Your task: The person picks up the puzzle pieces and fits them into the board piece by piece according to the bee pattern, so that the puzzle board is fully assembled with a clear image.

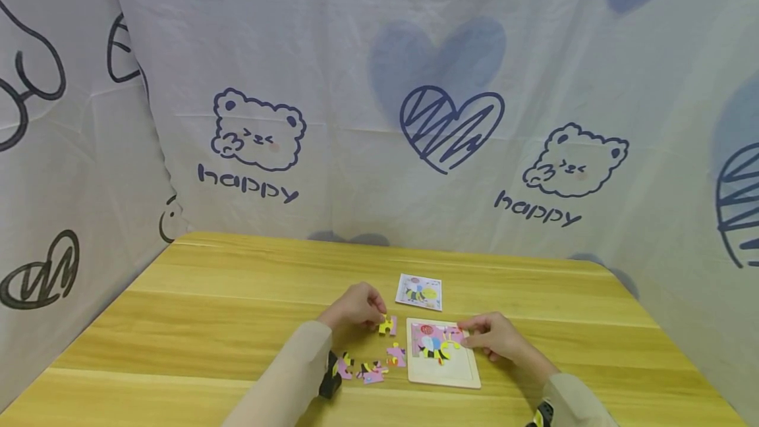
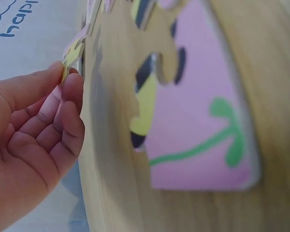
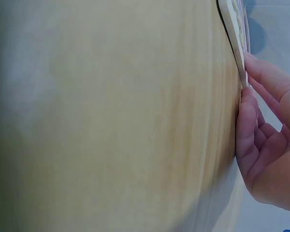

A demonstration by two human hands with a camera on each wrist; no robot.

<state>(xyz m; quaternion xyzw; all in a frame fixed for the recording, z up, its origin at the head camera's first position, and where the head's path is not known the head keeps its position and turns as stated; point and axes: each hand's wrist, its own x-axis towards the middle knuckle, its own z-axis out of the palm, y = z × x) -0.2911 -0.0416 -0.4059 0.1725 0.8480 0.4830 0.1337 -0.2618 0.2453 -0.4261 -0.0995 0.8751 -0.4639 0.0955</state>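
Note:
My left hand (image 1: 358,306) pinches a yellow and pink jigsaw piece (image 1: 388,325) between thumb and fingertips, left of the wooden puzzle board (image 1: 445,378). In the left wrist view the same piece (image 2: 72,57) shows at the tips of the thumb and forefinger. My right hand (image 1: 497,336) grips the board's right edge near its upper corner. The right wrist view has its fingers at the rim of the board (image 3: 234,36). Joined pieces forming part of a bee picture (image 1: 431,341) fill the board's upper part; bare wood shows below.
Several loose jigsaw pieces lie left of the board, among them a pink one with yellow (image 1: 396,354) and another with black stripes (image 1: 372,373). A printed bee picture card (image 1: 419,292) lies behind the board. A patterned cloth (image 1: 356,84) hangs behind the wooden table (image 1: 237,295).

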